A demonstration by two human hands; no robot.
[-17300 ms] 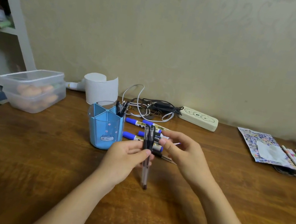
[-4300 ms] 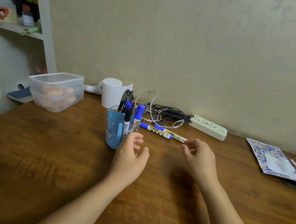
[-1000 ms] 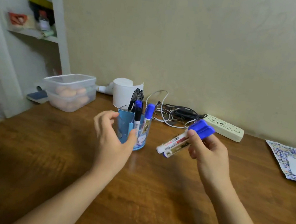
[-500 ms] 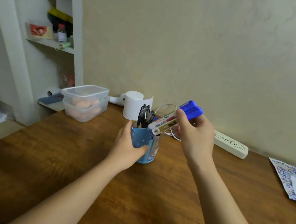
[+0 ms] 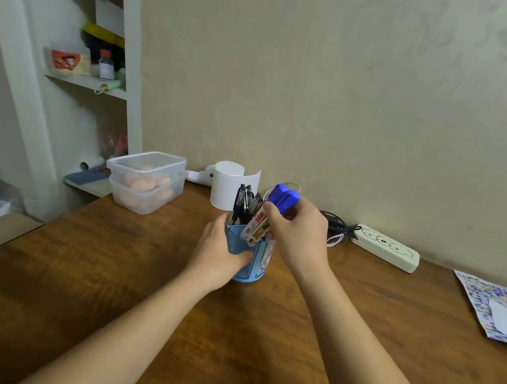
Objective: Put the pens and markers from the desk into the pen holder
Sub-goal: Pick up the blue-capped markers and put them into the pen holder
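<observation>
The left hand [image 5: 220, 251] is wrapped around the near side of the blue pen holder [image 5: 254, 262], which stands on the wooden desk [image 5: 256, 340] well back from its near edge. The right hand [image 5: 300, 231] grips two blue-capped markers [image 5: 258, 227], tilted, lower ends inside the holder's rim beside the black pens [image 5: 244, 202]. Open desk surface lies in front; a clear lidded container [image 5: 145, 180], white paper roll [image 5: 229, 188] and power strip [image 5: 385, 247] sit behind, near the wall.

One head-worn wide-angle camera looks forward and down from above the table [image 5: 102, 268], facing the wall [image 5: 359, 92] at 12 o'clock. Both forearms rise from the bottom edge; shelves [image 5: 87, 84] lie at 10 o'clock.
</observation>
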